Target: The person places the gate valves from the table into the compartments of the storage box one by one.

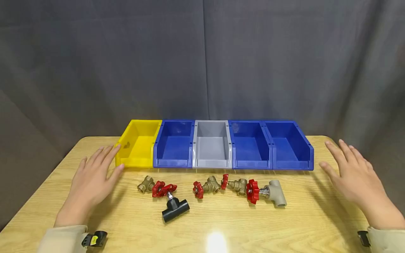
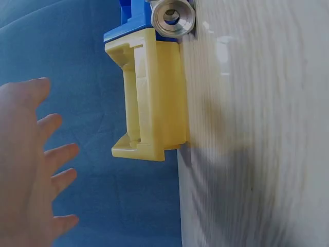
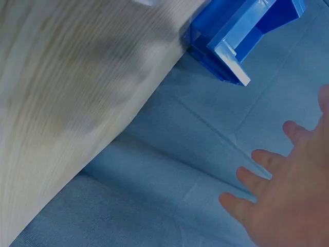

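My left hand hovers over the table's left side, fingers spread, fingertips overlapping the yellow bin in the head view. On the right, my right hand is held with fingers apart, beside the rightmost blue bin. Neither hand holds anything. Between them lie valves with red handwheels: a brass valve at left, a black tee-shaped valve in front of it, two more brass valves in the middle, and a grey tee-shaped valve at right.
Five bins stand side by side along the table's back: yellow, blue, grey, then two blue. A dark curtain hangs behind the wooden table. Each wrist carries a black strapped device.
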Action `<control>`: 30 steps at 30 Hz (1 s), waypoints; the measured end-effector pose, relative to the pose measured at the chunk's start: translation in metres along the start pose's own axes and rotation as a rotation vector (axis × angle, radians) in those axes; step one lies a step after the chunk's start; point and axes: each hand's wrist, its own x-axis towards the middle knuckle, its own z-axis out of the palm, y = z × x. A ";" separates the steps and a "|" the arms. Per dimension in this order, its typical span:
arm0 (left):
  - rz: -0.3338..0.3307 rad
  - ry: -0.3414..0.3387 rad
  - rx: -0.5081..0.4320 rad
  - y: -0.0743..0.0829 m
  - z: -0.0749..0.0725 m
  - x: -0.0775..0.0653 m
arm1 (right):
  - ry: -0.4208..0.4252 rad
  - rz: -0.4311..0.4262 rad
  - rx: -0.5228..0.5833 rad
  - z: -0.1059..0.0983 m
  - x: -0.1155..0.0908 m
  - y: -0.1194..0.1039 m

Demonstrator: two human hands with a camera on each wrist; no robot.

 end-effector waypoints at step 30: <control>-0.373 0.069 -0.638 -0.002 0.020 0.050 | 0.122 -0.220 0.090 -0.014 0.007 -0.030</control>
